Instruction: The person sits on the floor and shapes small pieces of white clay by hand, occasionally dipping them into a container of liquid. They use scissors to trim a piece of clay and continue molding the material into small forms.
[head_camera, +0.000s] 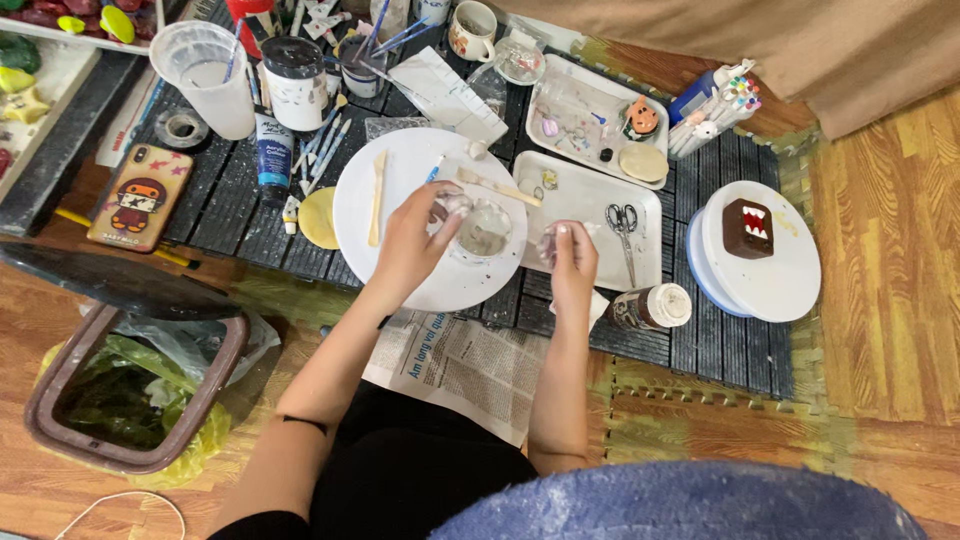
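My left hand (415, 238) rests on the round white plate (380, 240), with its fingertips on the rim of a small clear cup (484, 232) that stands on the plate. My right hand (570, 255) is just right of the cup, over the edge of a white rectangular tray (585, 195), with fingers curled on a thin clear plastic piece. A wooden stick (377, 198) lies on the plate to the left. Another stick (498, 186) reaches from the plate's top edge onto the tray.
Scissors (625, 228) lie on the tray. A brown toothed figure (747, 228) sits on a white turntable at right. A capped bottle (650, 307), paint tube (271, 152), cups, brushes, a phone (140, 197) and an open bin (130, 385) surround the slatted board.
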